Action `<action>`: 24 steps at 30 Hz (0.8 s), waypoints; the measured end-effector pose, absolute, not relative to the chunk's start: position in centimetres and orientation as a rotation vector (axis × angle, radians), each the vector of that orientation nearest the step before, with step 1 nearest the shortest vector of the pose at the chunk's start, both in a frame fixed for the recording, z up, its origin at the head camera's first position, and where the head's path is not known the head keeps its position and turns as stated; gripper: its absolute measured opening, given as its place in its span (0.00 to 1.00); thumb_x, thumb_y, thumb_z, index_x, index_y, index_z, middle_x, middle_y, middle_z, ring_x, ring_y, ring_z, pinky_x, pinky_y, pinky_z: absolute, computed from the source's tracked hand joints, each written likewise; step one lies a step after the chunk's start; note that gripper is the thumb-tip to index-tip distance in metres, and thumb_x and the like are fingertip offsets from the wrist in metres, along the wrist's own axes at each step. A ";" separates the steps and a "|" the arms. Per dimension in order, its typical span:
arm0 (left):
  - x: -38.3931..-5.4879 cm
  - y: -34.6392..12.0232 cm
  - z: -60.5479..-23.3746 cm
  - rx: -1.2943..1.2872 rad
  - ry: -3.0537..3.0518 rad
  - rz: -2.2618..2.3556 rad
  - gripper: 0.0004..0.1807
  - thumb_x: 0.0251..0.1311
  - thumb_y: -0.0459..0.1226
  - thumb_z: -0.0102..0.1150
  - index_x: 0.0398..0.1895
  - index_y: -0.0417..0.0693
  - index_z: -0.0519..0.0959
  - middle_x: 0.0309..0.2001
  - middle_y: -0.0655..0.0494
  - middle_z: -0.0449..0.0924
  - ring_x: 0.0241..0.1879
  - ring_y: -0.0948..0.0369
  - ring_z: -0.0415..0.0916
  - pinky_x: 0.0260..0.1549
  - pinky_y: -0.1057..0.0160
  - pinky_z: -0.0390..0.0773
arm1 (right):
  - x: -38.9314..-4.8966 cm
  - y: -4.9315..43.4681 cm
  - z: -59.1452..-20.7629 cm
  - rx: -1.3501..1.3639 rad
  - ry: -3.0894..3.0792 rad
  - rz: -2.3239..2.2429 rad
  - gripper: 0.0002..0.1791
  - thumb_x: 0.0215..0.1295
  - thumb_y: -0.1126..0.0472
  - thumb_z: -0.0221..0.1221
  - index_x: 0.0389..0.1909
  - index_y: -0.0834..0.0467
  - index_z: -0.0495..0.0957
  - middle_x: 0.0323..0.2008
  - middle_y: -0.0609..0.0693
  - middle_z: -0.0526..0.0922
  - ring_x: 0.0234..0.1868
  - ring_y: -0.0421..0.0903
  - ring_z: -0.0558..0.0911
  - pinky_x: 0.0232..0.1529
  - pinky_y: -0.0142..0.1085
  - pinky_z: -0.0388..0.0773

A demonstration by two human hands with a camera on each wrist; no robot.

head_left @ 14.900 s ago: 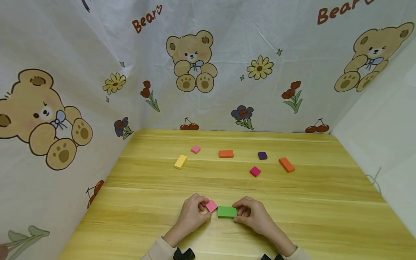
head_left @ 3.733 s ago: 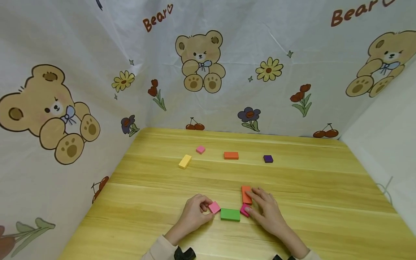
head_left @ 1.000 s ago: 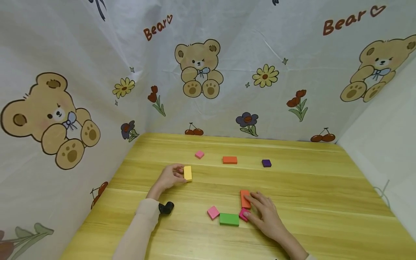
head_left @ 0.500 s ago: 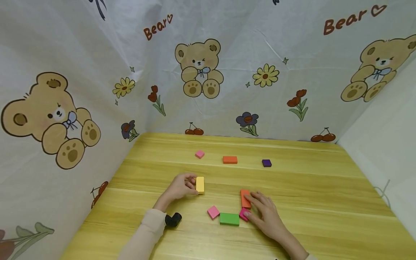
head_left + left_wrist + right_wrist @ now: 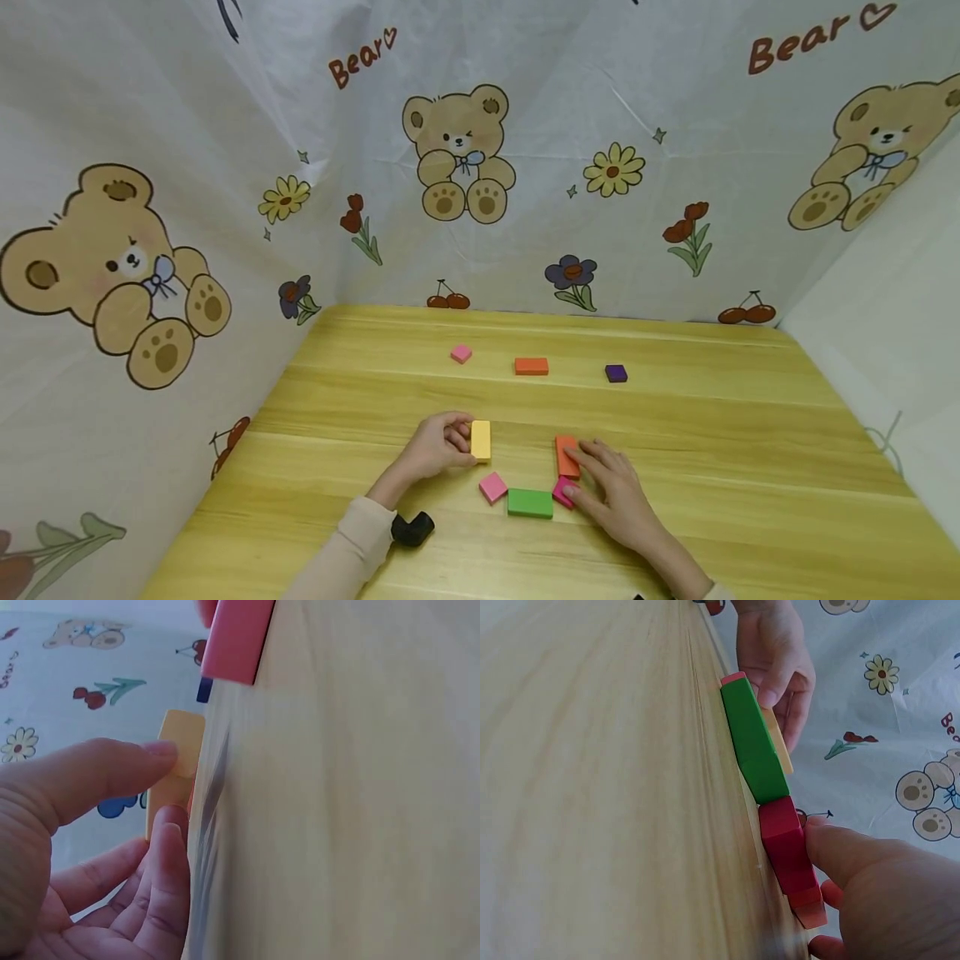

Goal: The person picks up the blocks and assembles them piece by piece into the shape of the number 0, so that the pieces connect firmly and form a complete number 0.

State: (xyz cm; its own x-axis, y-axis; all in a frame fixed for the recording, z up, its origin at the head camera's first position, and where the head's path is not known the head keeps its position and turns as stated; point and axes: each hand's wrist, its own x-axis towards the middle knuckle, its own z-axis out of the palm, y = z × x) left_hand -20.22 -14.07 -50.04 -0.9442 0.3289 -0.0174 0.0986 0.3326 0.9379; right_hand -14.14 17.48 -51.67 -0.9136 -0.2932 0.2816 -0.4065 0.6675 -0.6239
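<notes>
Both hands working near the green block (image 5: 530, 503), which lies flat on the desk (image 5: 697, 433), long sides running left to right; it serves as my marker. With my left hand (image 5: 437, 446) I pinch the yellow block (image 5: 481, 440), thumb on one side and fingers on the other, the gap narrowed to the block itself. I have it left of the green block and farther from me; whether it touches the desk, I cannot tell. My right hand (image 5: 617, 493) is at the green block's right, fingers loosely spread: thumb on the magenta block (image 5: 561, 488), a fingertip on the near orange block (image 5: 566, 464).

Magenta block touches the green block's right end, set at an angle. Near orange block adjoins the magenta on its far side, pointing away from me. Near pink block (image 5: 492, 487), also turned, meets the green block's left end corner to corner.

Three more lie well beyond the green block: far pink block (image 5: 461, 354) toward its left, far orange block (image 5: 531, 367) straight beyond, purple block (image 5: 617, 373) toward its right. Behind all these hangs a pale cloth (image 5: 517, 233) printed with bears, flowers and cherries.
</notes>
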 end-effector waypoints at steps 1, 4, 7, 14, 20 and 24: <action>-20.1 -14.0 -50.0 0.398 2.392 1.656 0.34 0.43 0.24 0.73 0.58 0.30 0.73 0.43 0.44 0.76 0.33 0.61 0.78 0.33 0.70 0.80 | -14.1 17.5 -51.7 0.576 -2.722 1.075 0.29 0.60 0.52 0.66 0.62 0.56 0.76 0.64 0.64 0.72 0.69 0.65 0.63 0.66 0.69 0.47; -20.0 -13.7 -50.1 0.413 2.391 1.638 0.34 0.43 0.24 0.73 0.58 0.30 0.73 0.42 0.44 0.76 0.32 0.63 0.77 0.32 0.70 0.80 | -14.2 17.4 -51.7 0.577 -2.718 1.073 0.29 0.60 0.52 0.66 0.62 0.56 0.76 0.64 0.63 0.72 0.69 0.65 0.63 0.66 0.70 0.47; -19.8 -13.4 -50.2 0.434 2.387 1.621 0.35 0.43 0.24 0.74 0.59 0.29 0.73 0.42 0.44 0.76 0.32 0.63 0.78 0.32 0.70 0.80 | -14.2 17.5 -51.7 0.580 -2.712 1.070 0.29 0.60 0.52 0.66 0.62 0.56 0.76 0.64 0.63 0.72 0.69 0.65 0.63 0.65 0.70 0.48; -19.4 -13.1 -50.1 0.432 2.378 1.620 0.35 0.43 0.23 0.73 0.59 0.29 0.72 0.44 0.41 0.76 0.36 0.57 0.78 0.31 0.71 0.79 | -14.2 17.5 -51.7 0.595 -2.694 1.064 0.29 0.59 0.53 0.67 0.62 0.56 0.76 0.63 0.64 0.72 0.69 0.66 0.63 0.64 0.70 0.49; -19.5 -13.2 -50.2 0.453 2.365 1.591 0.35 0.44 0.20 0.70 0.60 0.24 0.70 0.45 0.34 0.74 0.39 0.47 0.78 0.32 0.73 0.79 | -14.2 17.5 -51.8 0.602 -2.688 1.066 0.29 0.59 0.54 0.67 0.62 0.57 0.76 0.63 0.64 0.72 0.69 0.66 0.63 0.64 0.71 0.49; -19.5 -13.2 -50.2 0.453 2.369 1.582 0.34 0.45 0.20 0.70 0.60 0.25 0.71 0.45 0.36 0.74 0.39 0.50 0.78 0.32 0.74 0.78 | -14.2 17.5 -51.8 0.608 -2.673 1.056 0.29 0.59 0.55 0.67 0.61 0.58 0.76 0.63 0.65 0.73 0.68 0.67 0.64 0.63 0.71 0.49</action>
